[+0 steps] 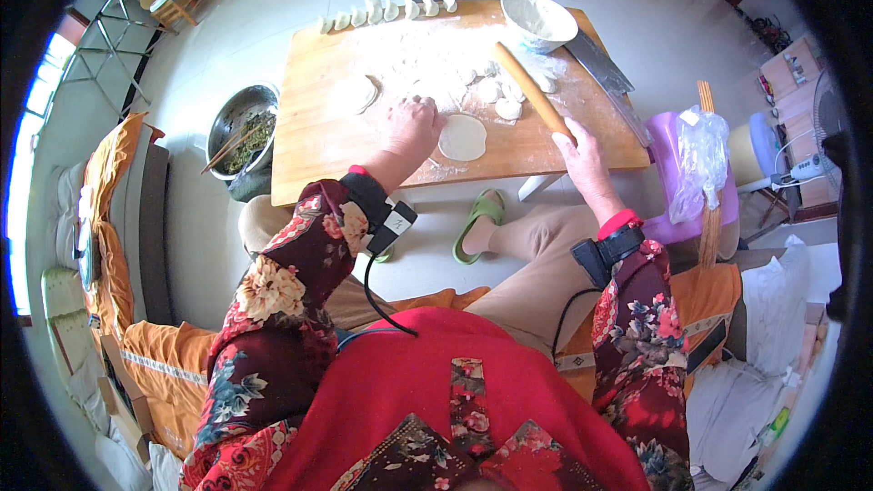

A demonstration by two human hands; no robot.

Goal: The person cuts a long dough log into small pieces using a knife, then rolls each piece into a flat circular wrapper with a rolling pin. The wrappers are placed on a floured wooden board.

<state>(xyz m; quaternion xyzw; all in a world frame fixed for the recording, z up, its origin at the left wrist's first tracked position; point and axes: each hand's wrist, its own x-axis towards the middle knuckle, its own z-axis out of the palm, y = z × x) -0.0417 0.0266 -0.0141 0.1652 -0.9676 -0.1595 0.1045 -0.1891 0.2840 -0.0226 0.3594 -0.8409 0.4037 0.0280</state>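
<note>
My right hand (583, 157) grips the near end of a wooden rolling pin (532, 88), which slants up and left above the floured wooden board (320, 164). A flat round dough wrapper (462, 138) lies on the board between my hands. My left hand (412, 121) is at the wrapper's left edge with its fingers curled; whether they pinch the dough is hidden. Small flattened dough pieces (508, 109) lie beyond the wrapper, dusted with flour. Left of my left hand rests a small stack of rolled wrappers (354, 94).
Several shaped dumplings (375, 12) line the board's far edge. A bowl of flour (539, 20) stands far right beside a broad metal blade (600, 61). To the left, a metal basin (213, 126) holds green filling (256, 143) and chopsticks (232, 149). A purple stool (661, 136) stands right.
</note>
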